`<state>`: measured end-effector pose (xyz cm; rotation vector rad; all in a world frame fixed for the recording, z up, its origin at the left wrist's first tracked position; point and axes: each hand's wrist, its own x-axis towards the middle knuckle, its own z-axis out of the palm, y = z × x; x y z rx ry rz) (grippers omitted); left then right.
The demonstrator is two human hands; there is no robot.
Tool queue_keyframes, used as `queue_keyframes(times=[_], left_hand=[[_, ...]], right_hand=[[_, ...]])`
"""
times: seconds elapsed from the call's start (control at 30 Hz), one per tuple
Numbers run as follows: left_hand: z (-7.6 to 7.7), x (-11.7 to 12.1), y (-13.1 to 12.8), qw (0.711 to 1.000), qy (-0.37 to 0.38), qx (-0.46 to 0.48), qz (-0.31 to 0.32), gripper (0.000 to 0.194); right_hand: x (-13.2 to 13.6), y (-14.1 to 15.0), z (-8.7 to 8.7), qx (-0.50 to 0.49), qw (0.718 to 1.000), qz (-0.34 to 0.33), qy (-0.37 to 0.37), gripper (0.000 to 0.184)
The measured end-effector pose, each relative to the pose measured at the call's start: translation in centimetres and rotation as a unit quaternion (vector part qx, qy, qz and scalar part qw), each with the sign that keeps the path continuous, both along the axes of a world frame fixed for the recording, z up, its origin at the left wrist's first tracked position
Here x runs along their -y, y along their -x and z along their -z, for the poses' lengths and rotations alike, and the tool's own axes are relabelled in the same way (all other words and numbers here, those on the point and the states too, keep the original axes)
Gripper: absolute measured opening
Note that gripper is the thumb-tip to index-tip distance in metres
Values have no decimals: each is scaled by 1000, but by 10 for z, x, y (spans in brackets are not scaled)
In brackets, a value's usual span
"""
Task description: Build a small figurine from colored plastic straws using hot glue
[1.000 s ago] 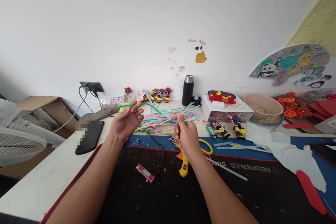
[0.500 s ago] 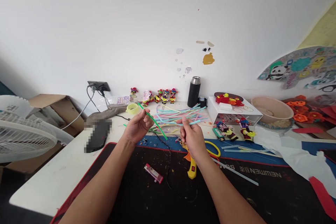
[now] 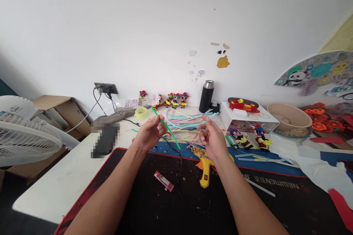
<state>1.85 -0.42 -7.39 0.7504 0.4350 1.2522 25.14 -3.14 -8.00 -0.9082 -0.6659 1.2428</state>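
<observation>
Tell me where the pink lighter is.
In the head view, the pink lighter lies low, left of centre, on the black mat, with the black cord between it and the yellow glue gun.

Toward 9 o'clock from mid-view, a fan (image 3: 24, 136) is standing before a carton (image 3: 53, 102), and plugs (image 3: 99, 90) are sitting in a socket (image 3: 114, 88). Toward 2 o'clock, a gold sticker (image 3: 223, 62) is clinging to the wall (image 3: 138, 36). Toward 3 o'clock, a flask (image 3: 206, 99) is standing upright, with a bowl (image 3: 288, 112) resting farther out.
</observation>
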Motion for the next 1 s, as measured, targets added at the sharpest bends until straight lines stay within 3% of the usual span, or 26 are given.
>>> queue_keyframes(times=[0.17,0.4,0.8,0.9,1.0], left_hand=[[4,1,-5,1000,-11,-22,13,21],[5,3,-8,999,-21,-37,29,21],[2,5,-7,1000,-16,-19,13,19],[0,5,-7,1000,-7,-10,10,15],[-3,5,-6,1000,5,10,-2,12]], right_hand=[[-1,-3,-2,-5,1000,17,22,65],[14,21,3,109,993,-9,-54,84],[3,-7,-6,48,991,114,-52,82],[4,-3,-5,66,993,85,-54,77],[9,8,0,116,992,-6,-40,67]])
